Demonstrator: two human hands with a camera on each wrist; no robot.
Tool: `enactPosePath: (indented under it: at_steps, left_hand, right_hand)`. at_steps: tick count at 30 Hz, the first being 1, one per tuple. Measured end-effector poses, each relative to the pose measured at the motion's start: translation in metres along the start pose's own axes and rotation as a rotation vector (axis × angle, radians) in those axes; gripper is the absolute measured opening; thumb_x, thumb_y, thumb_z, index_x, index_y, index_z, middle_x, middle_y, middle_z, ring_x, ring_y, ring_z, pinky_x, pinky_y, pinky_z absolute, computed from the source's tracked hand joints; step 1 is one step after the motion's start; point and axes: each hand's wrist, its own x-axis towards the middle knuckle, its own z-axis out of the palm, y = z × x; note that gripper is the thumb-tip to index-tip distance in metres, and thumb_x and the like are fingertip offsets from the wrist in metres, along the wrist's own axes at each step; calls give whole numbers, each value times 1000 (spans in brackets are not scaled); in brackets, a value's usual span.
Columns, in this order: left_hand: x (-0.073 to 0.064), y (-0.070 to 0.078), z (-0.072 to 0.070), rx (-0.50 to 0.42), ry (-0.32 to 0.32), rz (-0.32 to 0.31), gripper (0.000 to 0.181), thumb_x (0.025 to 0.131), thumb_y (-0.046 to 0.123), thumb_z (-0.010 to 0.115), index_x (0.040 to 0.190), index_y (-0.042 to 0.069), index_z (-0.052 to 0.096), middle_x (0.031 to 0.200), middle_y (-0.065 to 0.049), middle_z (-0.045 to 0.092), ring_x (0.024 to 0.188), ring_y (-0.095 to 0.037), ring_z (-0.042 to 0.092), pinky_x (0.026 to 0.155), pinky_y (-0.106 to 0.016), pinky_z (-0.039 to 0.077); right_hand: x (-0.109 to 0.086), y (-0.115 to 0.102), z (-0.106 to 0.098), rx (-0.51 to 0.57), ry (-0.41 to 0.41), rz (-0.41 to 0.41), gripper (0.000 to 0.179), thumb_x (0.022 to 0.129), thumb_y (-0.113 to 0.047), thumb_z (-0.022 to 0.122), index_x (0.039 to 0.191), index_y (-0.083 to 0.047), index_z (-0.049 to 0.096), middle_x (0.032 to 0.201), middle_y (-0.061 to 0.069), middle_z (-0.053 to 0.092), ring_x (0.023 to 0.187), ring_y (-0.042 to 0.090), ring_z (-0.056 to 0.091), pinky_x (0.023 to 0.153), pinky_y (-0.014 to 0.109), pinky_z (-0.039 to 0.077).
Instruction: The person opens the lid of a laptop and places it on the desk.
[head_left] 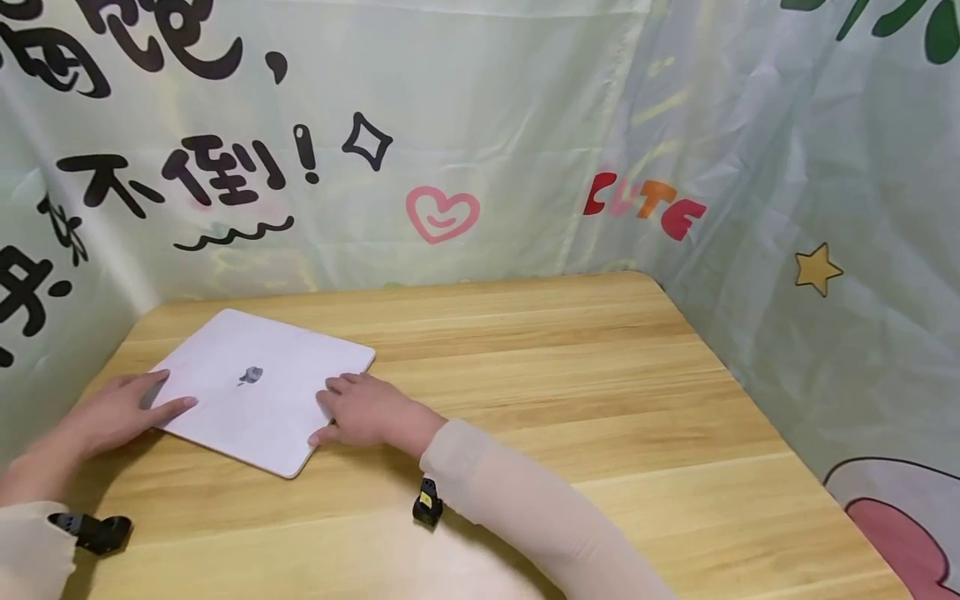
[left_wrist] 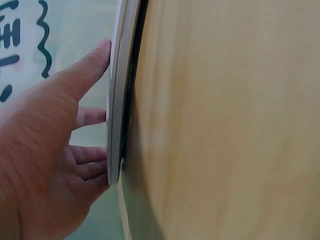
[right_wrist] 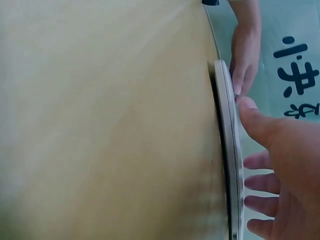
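A closed silver laptop (head_left: 258, 408) with a dark apple logo lies flat and angled on the left half of the wooden table. My left hand (head_left: 116, 412) is at its left end, with the thumb and fingertips spread against the lid. At the opposite end my right hand (head_left: 363, 408) rests its fingertips on the lid's right edge, thumb towards the near corner. From the side, both wrist views show the laptop's thin edge (left_wrist: 117, 100) with a dark shadow line under it. The fingers (right_wrist: 262, 182) of my right hand touch the lid side and do not reach underneath.
The wooden table (head_left: 562, 400) extends to the right of the laptop. A printed cloth (head_left: 510, 108) hangs behind the table and along both sides. Small black cameras (head_left: 427, 502) are strapped at both wrists, low over the table.
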Motion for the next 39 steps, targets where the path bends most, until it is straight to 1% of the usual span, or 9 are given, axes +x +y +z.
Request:
enactPosePath:
  at_steps: [3, 9, 12, 19, 24, 27, 30, 35, 39]
  left_hand:
    - [-2, 11, 0, 5, -2, 15, 98, 95, 61, 50, 139, -24, 26, 130, -53, 24, 119, -66, 23, 93, -75, 24]
    - [-8, 32, 2, 16, -15, -28, 103, 94, 65, 46, 137, -26, 26, 124, -56, 25, 113, -67, 27, 92, -76, 28]
    - [-12, 42, 4, 20, -19, -46, 105, 93, 67, 45, 137, -26, 25, 123, -57, 25, 111, -68, 29, 91, -76, 29]
    - [-21, 60, 8, 31, -19, -67, 106, 93, 69, 42, 135, -27, 26, 122, -57, 27, 109, -69, 31, 88, -76, 32]
    - [-22, 62, 12, 30, -19, -64, 110, 91, 72, 42, 136, -27, 26, 124, -56, 28, 110, -68, 32, 89, -75, 32]
    - [-23, 58, 13, 21, -22, -41, 108, 91, 71, 45, 138, -25, 26, 125, -55, 28, 112, -68, 31, 90, -75, 31]
    - [-24, 55, 14, -3, -28, 0, 105, 90, 67, 52, 139, -23, 27, 128, -54, 27, 116, -67, 29, 93, -75, 29]
    - [-29, 56, 17, -38, -35, 107, 98, 88, 57, 64, 140, -20, 32, 133, -51, 27, 121, -65, 29, 96, -73, 27]
    - [-34, 61, 18, -80, -29, 198, 93, 83, 51, 72, 141, -14, 38, 141, -45, 28, 125, -63, 29, 97, -71, 28]
  right_hand:
    - [-2, -7, -4, -3, -5, -12, 80, 92, -72, 31, 154, -22, 32, 158, -2, 29, 145, 15, 23, 117, 27, 16]
    - [-4, -32, -9, -6, -16, -95, 82, 88, -77, 28, 156, -31, 23, 160, -7, 21, 146, 14, 18, 117, 31, 18]
    - [-6, -39, -8, -20, -26, -100, 80, 89, -77, 27, 156, -34, 21, 160, -8, 20, 146, 15, 19, 117, 34, 21]
    - [-14, -38, -1, -33, -75, -76, 73, 90, -75, 27, 155, -41, 22, 161, -8, 19, 146, 20, 20, 116, 40, 22]
    - [-19, -28, 0, -94, -95, -104, 60, 100, -60, 33, 155, -42, 18, 162, -9, 16, 147, 20, 18, 116, 41, 23]
    - [-23, -22, 1, -108, -100, -125, 56, 103, -51, 34, 156, -41, 17, 162, -8, 15, 147, 20, 17, 116, 41, 23]
    - [-27, -17, 2, -96, -99, -140, 55, 104, -49, 34, 156, -40, 18, 162, -7, 15, 147, 21, 17, 116, 41, 23]
    - [-39, -2, 3, -65, -102, -180, 53, 105, -44, 36, 156, -38, 22, 162, -5, 15, 147, 22, 17, 116, 42, 23]
    - [-52, 15, 3, -31, -100, -229, 53, 105, -40, 41, 155, -35, 27, 162, -3, 18, 148, 22, 17, 117, 43, 22]
